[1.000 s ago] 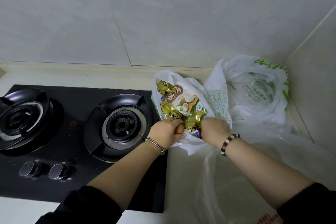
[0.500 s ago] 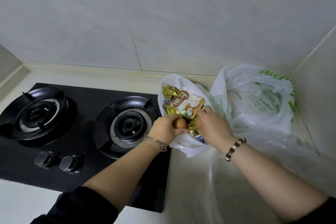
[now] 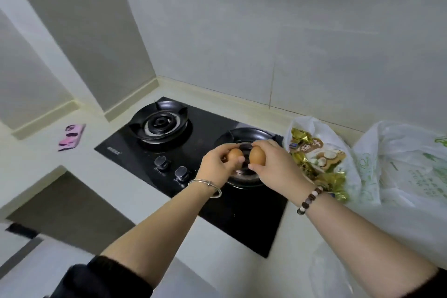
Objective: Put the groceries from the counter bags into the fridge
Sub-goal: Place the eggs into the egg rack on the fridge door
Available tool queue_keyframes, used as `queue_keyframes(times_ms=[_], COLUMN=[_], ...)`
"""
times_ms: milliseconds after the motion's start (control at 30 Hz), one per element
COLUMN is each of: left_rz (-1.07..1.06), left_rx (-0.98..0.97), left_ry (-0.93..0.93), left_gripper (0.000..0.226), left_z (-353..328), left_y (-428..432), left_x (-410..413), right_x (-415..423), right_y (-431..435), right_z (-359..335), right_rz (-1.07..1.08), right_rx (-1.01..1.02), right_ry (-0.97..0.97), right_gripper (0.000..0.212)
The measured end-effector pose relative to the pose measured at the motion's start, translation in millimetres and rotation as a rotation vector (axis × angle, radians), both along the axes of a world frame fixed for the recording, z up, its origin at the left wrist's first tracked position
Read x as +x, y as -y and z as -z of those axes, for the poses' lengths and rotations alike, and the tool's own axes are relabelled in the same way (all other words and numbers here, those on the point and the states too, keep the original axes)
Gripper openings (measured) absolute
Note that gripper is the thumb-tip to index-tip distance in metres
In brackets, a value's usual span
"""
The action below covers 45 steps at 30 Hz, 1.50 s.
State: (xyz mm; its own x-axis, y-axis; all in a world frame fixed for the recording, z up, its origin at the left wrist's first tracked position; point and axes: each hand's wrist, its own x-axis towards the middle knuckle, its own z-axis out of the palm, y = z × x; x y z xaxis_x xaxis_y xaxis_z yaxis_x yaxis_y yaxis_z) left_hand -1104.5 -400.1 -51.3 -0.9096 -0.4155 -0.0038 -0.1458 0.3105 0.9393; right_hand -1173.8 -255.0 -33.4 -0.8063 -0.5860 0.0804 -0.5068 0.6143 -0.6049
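Both eggs are already off the bench and in the grip. The left hand (image 3: 215,167) pinches the left egg (image 3: 235,154) between thumb and curled fingers. The right hand (image 3: 275,167) clamps the right egg (image 3: 257,156) with fingers on its top and thumb under it, so its long axis stands roughly upright. The eggs hang just beside each other with a narrow gap, over the right burner (image 3: 242,134) of the black gas stove (image 3: 242,225). The white grocery bag (image 3: 314,126) with the gold snack packet (image 3: 319,152) lies to the right of the right hand, with a second plastic bag (image 3: 399,164) beyond it. The fridge is not in view, so the carry direction cannot be told. As I judge it, the next move depends on keeping the gap so the shells do not knock together. A pink phone (image 3: 72,137) lies on the bench (image 3: 121,189), well to the left.
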Motion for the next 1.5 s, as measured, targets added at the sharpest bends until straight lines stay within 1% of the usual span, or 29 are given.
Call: queue_keyframes(times_ms=[67,200,367,467,567,667,800,967,1100,1200,1367,1500], left_rz=[-0.095,-0.263,-0.458,-0.556,-0.652,-0.790,-0.934,-1.061,-1.177,-1.251,-1.357,-1.438], left_rx=[0.068,0.129,0.368,0.371,0.323,0.214,0.004,-0.269,-0.427,-0.524,-0.767,-0.936], left_ry=[0.002,-0.009,-0.043,-0.045,-0.068,-0.110,-0.076,-0.012,-0.051,-0.079,-0.015,0.013], left_gripper=[0.025,0.024,0.030,0.036,0.035,0.035,0.043,0.041,0.037,0.038,0.040,0.039], left_z=[-11,-31,-52,-63,-82,-112,-160,-233,-300,-350,-426,-472], left_y=[18,53,80,91,98,94,84,62,42,29,14,6], left_x=[42,139,278,364,446,521,607,708,762,794,833,856], right_x=[31,107,221,292,367,443,529,625,686,726,777,806], right_y=[25,74,127,152,171,187,200,211,218,224,237,242], right_z=[-8,-26,-47,-59,-74,-92,-121,-174,-228,-273,-348,-396], right_rz=[-0.068,-0.219,-0.495,-0.656,-0.789,-0.893,-1.037,-1.206,-1.312,-1.359,-1.415,-1.453], right_rx=[-0.032,-0.093,-0.191,-0.234,-0.286,-0.375,-0.498,-0.659,-0.817,-0.950,-1.144,-1.289], right_ry=[0.003,0.007,0.067,0.073,0.045,0.042,0.041,0.040,0.072,0.095,0.113,0.110], right_gripper=[0.055,0.054,0.046,0.045,0.046,0.046,0.046,0.044,0.043,0.046,0.042,0.042])
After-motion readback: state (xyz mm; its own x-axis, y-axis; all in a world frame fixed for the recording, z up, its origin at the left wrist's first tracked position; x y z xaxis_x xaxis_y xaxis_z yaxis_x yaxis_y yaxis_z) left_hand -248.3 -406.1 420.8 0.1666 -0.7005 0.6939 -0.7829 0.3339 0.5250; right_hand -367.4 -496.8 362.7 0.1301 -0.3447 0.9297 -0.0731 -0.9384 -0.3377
